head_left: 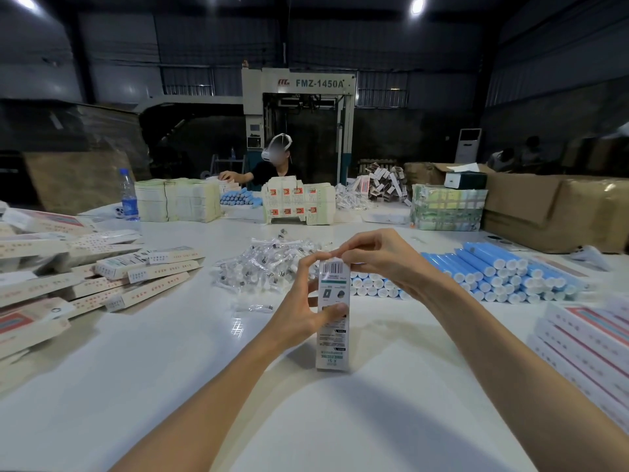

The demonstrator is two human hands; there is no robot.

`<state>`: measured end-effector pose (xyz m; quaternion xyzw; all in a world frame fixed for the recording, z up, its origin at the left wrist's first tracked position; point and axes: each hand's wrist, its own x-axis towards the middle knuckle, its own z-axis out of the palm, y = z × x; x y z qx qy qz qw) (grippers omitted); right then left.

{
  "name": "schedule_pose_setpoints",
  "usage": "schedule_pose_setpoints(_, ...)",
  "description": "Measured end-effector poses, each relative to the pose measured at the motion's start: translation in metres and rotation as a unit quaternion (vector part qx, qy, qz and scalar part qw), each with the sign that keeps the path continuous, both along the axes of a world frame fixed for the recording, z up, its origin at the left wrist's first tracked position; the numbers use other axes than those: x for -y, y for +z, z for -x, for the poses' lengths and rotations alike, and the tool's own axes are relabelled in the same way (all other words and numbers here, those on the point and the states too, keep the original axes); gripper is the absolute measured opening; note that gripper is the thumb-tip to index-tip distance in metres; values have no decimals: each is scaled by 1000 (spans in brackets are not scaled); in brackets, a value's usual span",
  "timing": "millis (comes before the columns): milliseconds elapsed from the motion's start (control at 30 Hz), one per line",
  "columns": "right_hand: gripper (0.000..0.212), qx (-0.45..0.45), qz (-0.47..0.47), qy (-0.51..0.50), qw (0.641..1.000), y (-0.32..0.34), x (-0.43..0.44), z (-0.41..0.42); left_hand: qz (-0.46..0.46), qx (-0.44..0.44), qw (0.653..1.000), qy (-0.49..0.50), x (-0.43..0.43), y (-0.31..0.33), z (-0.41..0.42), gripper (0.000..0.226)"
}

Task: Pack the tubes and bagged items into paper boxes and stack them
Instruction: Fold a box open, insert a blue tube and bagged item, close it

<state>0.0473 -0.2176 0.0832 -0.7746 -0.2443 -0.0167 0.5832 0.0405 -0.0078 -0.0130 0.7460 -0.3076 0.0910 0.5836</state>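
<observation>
A long white paper box (333, 338) with a barcode and printed text stands upright in front of me. My left hand (299, 311) grips its side, thumb across the front face. My right hand (374, 258) pinches the box's top end with its fingertips. Blue tubes with white caps (500, 274) lie stacked to the right. A heap of small clear bagged items (262, 267) lies behind the box. Filled boxes (112, 277) lie piled at the left.
Flat box blanks (585, 338) lie stacked at the right edge. At the far side of the white table (170, 352) a person sits behind stacks of cartons (177, 199), with a water bottle (128, 195) at the left and brown cardboard boxes (551, 206) at the right.
</observation>
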Motion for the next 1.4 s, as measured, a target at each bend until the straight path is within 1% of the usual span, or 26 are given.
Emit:
schedule_pose_setpoints(100,24,-31,-76,-5,997,-22,0,4,16,-7,1000,2,1,-1,-1,89)
schedule_pose_setpoints(167,28,-11,-102,-30,994,-38,-3,6,27,-16,999,0,2,-1,-2,87)
schedule_pose_setpoints(267,28,28,-129,-58,990,-48,-9,6,31,-19,999,-4,1,-2,-2,87)
schedule_pose_setpoints(433,24,64,-101,-69,990,-47,-12,5,24,-26,999,-12,0,-1,-4,87)
schedule_pose_setpoints(567,23,65,-112,-69,989,-49,-13,4,26,-27,999,-13,0,-3,-3,86)
schedule_pose_setpoints(700,23,66,-133,-83,985,-60,-17,3,46,-36,998,-21,3,-3,-3,93)
schedule_pose_setpoints(800,36,41,-186,-70,979,-78,-23,10,58,-52,997,-22,5,-4,-1,84)
schedule_pose_setpoints(867,46,-22,-216,-64,974,-83,-27,20,84,-70,994,-17,6,-4,3,79)
schedule_pose_setpoints(900,45,-62,-214,-61,973,-83,-28,25,98,-76,992,-11,7,-3,5,78)
schedule_pose_setpoints(933,39,-93,-195,-54,975,-82,-28,30,109,-82,991,-4,8,-2,6,78)
schedule_pose_setpoints(967,34,-110,-164,-48,979,-81,-27,36,118,-86,989,0,9,0,7,79)
schedule_pose_setpoints(1033,37,-120,-110,-39,986,-83,-21,47,139,-91,986,-6,12,5,9,81)
schedule_pose_setpoints(1100,40,-124,-111,-24,986,-86,-12,57,143,-76,987,-6,17,8,12,83)
schedule_pose_setpoints(1200,42,-131,-133,-31,982,-84,5,72,137,-61,989,-12,28,10,19,80)
schedule_pose_setpoints(1267,42,-120,-127,-49,983,-80,15,84,122,-56,991,-22,38,8,23,79)
schedule_pose_setpoints(1300,40,-103,-102,-76,987,-76,21,93,103,-51,993,-21,44,7,24,79)
schedule_pose_setpoints(1367,33,-43,-7,-161,986,-63,35,112,60,-52,997,-19,54,5,28,81)
schedule_pose_setpoints(1400,30,-1,49,-212,976,-56,47,121,34,-55,997,-28,60,4,30,80)
